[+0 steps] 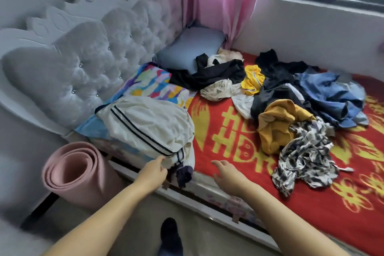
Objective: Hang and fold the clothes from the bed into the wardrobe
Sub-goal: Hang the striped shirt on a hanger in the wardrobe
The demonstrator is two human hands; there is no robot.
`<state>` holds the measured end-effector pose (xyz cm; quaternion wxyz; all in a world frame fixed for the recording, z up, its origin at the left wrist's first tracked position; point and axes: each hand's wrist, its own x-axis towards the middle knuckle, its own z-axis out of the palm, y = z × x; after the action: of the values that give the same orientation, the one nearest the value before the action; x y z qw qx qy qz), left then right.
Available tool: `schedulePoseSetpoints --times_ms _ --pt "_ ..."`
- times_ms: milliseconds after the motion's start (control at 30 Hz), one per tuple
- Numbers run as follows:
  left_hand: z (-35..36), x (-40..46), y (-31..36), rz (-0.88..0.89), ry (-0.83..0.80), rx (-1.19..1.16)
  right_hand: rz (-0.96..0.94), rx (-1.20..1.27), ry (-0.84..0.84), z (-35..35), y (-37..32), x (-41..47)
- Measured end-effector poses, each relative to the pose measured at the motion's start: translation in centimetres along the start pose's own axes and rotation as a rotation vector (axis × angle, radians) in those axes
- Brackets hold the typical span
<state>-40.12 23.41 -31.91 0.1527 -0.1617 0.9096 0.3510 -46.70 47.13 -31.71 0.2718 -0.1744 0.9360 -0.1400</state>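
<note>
Clothes pile [291, 97] sits mid-bed on red blanket [228, 131]. White striped garment [145, 122] at bed edge near headboard; left hand [153, 172] fingers pinch its hem. Right hand [228, 174] hovers alongside, fingers spread, holding nothing.

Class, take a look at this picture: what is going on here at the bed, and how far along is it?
A person stands at the bed edge, sorting laundry. The left hand pinches the edge of a white garment with dark stripes lying near the headboard. The right hand hovers open over the red blanket, holding nothing. A loose pile of clothes lies unfolded farther along the bed, so most of the work is not yet done. No wardrobe is in view.
</note>
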Motion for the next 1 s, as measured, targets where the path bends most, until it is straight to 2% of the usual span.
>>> schedulePoseSetpoints --times_ms 300,500,600,733,800,867,933,1000 --pt "-6.2 18.7 -8.1 -0.346 0.034 -0.203 -0.021 -0.022 -0.201 -1.5 -5.8 19.9" --pt "-4.5 27.0 -13.9 -0.745 0.285 -0.505 -0.089 -0.055 -0.221 2.6 -8.4 30.5" --pt "-3.9 29.9 -16.4 -0.879 0.393 -0.689 -0.18 -0.043 -0.126 4.1 -11.8 35.9" --pt "-4.5 33.9 -20.0 -0.814 0.59 -1.028 -0.369 0.004 -0.029 4.8 -17.8 43.3" --pt "-4.9 34.8 -21.1 -0.805 0.632 -1.1 -0.413 0.019 -0.106 5.9 -20.5 45.9" --pt "-5.2 34.7 -20.9 -0.807 0.586 -1.043 -0.374 -0.01 -0.267 7.1 -22.4 46.7" --pt "-5.4 34.1 -20.0 -0.758 0.591 -0.949 -0.315 -0.022 -0.357 7.7 -22.9 46.5" --pt "-5.7 33.0 -18.2 -0.673 0.628 -0.857 -0.252 0.133 -0.406 6.7 -23.0 46.3"
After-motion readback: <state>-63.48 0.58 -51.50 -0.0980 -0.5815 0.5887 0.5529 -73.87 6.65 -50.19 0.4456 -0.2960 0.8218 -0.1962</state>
